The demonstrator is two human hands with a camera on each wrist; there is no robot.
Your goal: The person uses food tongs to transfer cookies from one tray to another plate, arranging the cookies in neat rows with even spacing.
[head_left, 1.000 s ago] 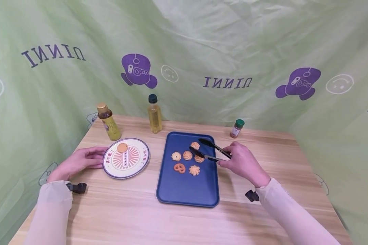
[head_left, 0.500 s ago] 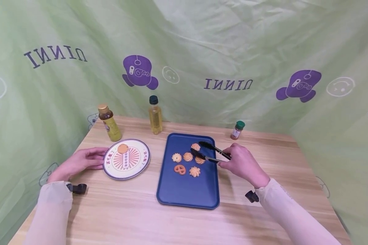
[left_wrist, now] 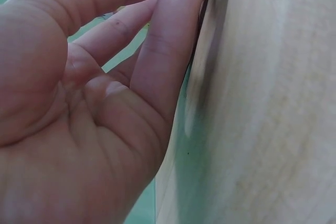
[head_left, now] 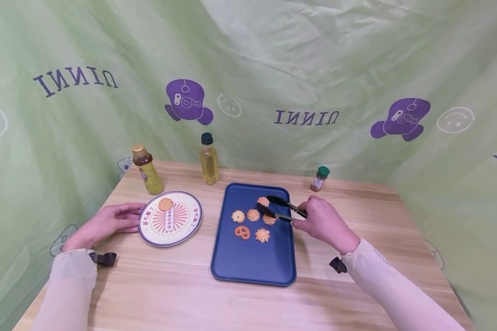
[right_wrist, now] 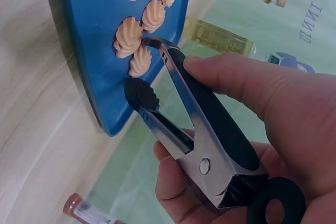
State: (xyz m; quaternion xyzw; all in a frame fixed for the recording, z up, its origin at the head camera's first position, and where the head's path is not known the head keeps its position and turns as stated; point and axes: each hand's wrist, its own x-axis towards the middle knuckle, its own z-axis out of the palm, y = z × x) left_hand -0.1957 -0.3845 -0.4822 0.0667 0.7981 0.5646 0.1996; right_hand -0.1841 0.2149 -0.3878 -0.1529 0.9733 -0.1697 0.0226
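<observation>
**tray_watcher:** On the near half of the blue tray [head_left: 248, 262] it's bare blue surface. Everything that matters sits past the tray's middle: a pretzel-shaped cookie [head_left: 242, 231] and four swirl cookies, with the rearmost swirl cookie [head_left: 263, 201] toward the tray's far right corner.

**kitchen_lurker:** So which hand is closer to that one?

**tray_watcher:** Right hand [head_left: 320, 223], easily. It hangs over the tray's right edge, fingers wrapped around the handle of the black tongs [head_left: 282, 208]. The tongs' long axis runs from that edge leftward and a bit away, across the tray, so the tips point straight at the rearmost swirl. The two arms are spread, one tip on its far side, the other on its near side, between it and the next swirl [head_left: 268, 219].

**kitchen_lurker:** Touching it yet?

**tray_watcher:** Can't tell. In the right wrist view the tongs [right_wrist: 173, 98] are clearly apart with a swirl cookie [right_wrist: 139, 60] between the tips, but whether there's contact is too close to call.

**kitchen_lurker:** And the left hand?

**tray_watcher:** Left hand [head_left: 107, 220] is well left of the tray, flat on the wooden table [head_left: 157, 285], relaxed fingers against the rim of the striped plate [head_left: 192, 225]. One round cookie [head_left: 165, 204] sits on the plate's far side. Bottles stand beyond the tray, by the backdrop.
</observation>
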